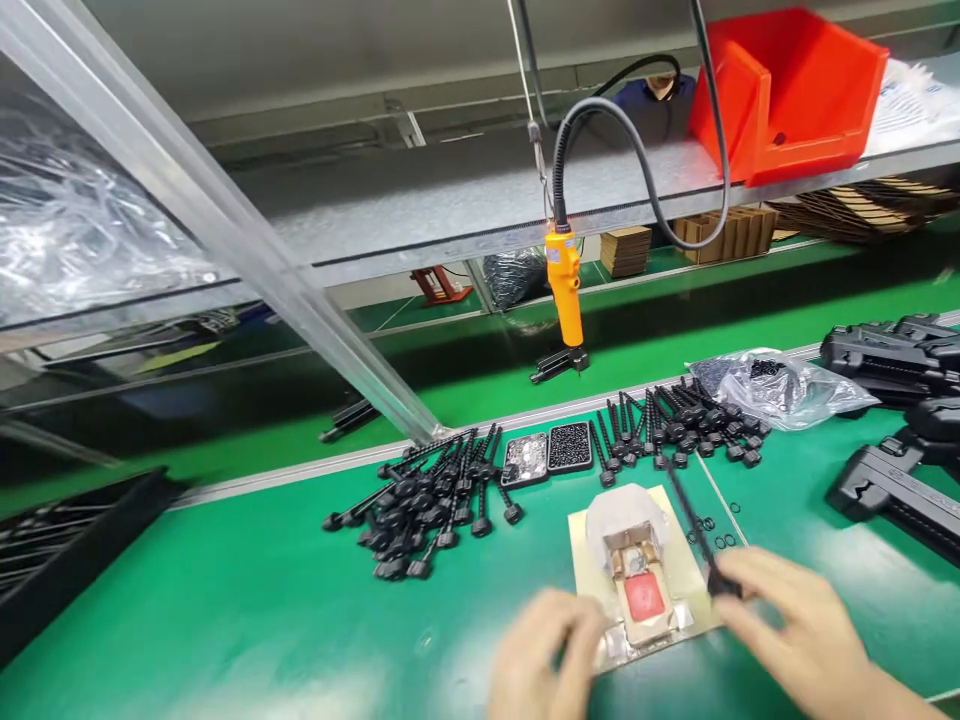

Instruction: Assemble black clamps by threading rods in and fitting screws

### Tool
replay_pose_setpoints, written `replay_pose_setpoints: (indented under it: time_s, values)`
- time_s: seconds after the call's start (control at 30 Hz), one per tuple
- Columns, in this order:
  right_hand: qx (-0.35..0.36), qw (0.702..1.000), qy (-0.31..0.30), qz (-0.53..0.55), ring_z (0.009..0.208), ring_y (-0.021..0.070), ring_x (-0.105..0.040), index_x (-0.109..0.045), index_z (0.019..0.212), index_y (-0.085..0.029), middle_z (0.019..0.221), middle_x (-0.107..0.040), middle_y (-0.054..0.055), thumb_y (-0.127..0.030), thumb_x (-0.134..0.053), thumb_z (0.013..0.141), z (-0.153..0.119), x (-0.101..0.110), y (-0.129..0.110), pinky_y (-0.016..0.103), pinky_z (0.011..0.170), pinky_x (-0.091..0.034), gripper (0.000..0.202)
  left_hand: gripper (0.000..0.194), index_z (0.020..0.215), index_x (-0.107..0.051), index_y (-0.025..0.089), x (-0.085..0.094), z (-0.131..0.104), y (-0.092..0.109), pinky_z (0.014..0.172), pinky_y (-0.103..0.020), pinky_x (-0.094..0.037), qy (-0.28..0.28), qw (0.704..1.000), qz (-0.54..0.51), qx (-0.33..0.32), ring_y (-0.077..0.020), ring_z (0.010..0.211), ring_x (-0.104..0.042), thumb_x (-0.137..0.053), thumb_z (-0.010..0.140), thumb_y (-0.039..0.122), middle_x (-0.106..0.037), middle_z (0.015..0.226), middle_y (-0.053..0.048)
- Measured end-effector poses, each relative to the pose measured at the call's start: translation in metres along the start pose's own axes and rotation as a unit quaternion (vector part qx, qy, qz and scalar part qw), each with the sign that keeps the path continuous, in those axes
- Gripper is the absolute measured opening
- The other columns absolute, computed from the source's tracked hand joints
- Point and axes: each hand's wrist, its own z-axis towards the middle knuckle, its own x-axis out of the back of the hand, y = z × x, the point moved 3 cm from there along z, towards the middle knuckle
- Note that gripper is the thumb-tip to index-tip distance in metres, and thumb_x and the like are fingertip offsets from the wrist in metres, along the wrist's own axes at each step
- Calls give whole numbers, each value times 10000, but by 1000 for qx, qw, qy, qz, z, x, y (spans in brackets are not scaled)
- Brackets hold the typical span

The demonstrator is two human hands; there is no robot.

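Observation:
My right hand (795,620) grips a black threaded screw (691,515) by its knob end, with the thin shaft slanting up and away, slightly blurred. It is just right of a small fixture (675,510), a pale board with a grey rounded block and a red pad (644,597). My left hand (551,655) is at the fixture's lower left corner. Its fingers are curled towards the thumb; motion blur hides what lies between them, if anything. Several small black rings (724,541) lie on the green bench beside the fixture.
Knobbed screws lie in a left pile (427,500) and a right pile (675,420), with two small parts trays (570,447) between. An orange electric screwdriver (564,290) hangs above. Black clamp bodies (900,480) are at right, a black bin (75,560) at left, a red bin (817,110) on the shelf.

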Motion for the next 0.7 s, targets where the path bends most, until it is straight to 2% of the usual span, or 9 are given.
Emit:
replay_pose_setpoints:
  time_s: [0.07, 0.1, 0.17, 0.2, 0.27, 0.33, 0.53, 0.63, 0.7]
  values:
    - [-54, 991, 66, -99, 622, 156, -686, -776, 953, -180, 834, -747, 70, -613, -559, 943, 37, 23, 8, 237, 634, -599, 485, 352, 947, -759, 224, 33, 21, -16, 882, -427, -532, 148, 966, 198, -84, -268, 938, -651, -528, 978, 488, -714, 963, -90]
    - [-86, 982, 88, -144, 617, 162, -681, -777, 933, -170, 829, -744, 75, -700, -492, 927, 55, 34, 16, 254, 623, -592, 603, 428, 1076, -747, 208, 45, 31, -29, 916, -484, -515, 173, 940, 277, -95, -309, 1012, -633, -481, 983, 530, -694, 1101, -131]
    - [-133, 963, 111, -206, 618, 186, -669, -774, 914, -149, 781, -729, 83, -742, -462, 897, 88, 51, 34, 296, 635, -572, 670, 603, 1276, -668, 148, 55, 51, -60, 890, -557, -520, 146, 907, 385, -88, -352, 1012, -613, -349, 1000, 578, -621, 1276, -202]
    - [-154, 953, 113, -234, 634, 201, -667, -770, 888, -147, 741, -717, 79, -708, -495, 893, 103, 58, 44, 313, 654, -558, 625, 638, 1336, -631, 138, 55, 58, -75, 869, -557, -532, 119, 904, 402, -87, -355, 1004, -613, -321, 999, 582, -609, 1289, -212]
    - [-192, 935, 100, -281, 666, 222, -662, -745, 798, -154, 659, -683, 62, -588, -592, 884, 128, 66, 62, 327, 682, -523, 468, 631, 1361, -618, 159, 50, 67, -99, 854, -545, -543, 66, 910, 404, -70, -351, 988, -618, -297, 995, 561, -642, 1222, -189]
    - [-225, 918, 75, -318, 687, 211, -651, -702, 740, -159, 639, -661, 41, -486, -649, 886, 148, 66, 75, 322, 705, -503, 362, 598, 1300, -661, 179, 42, 69, -110, 855, -518, -546, 35, 923, 381, -47, -341, 964, -632, -311, 982, 546, -675, 1093, -153]
    - [-259, 895, 9, -363, 792, 165, -643, -654, 802, -134, 784, -667, 27, -466, -638, 952, 184, 48, 85, 342, 818, -522, 365, 462, 1060, -676, 194, 35, 65, -92, 687, -349, -563, 31, 938, 346, -16, -247, 803, -703, -357, 986, 521, -683, 947, -75]
    - [-255, 894, 19, -367, 918, 217, -653, -697, 955, -116, 966, -689, 109, -451, -626, 960, 177, 49, 80, 364, 850, -508, 343, 501, 1014, -674, 198, 41, 57, -77, 609, -328, -560, 40, 949, 312, -11, -206, 647, -670, -377, 958, 598, -673, 868, -50]
    - [-241, 902, 25, -358, 1005, 249, -642, -712, 1069, -132, 1096, -673, 148, -420, -554, 1001, 161, 53, 74, 356, 868, -488, 336, 507, 1014, -680, 209, 52, 48, -71, 629, -327, -565, 97, 961, 258, 18, -207, 662, -671, -456, 911, 652, -688, 878, -50]
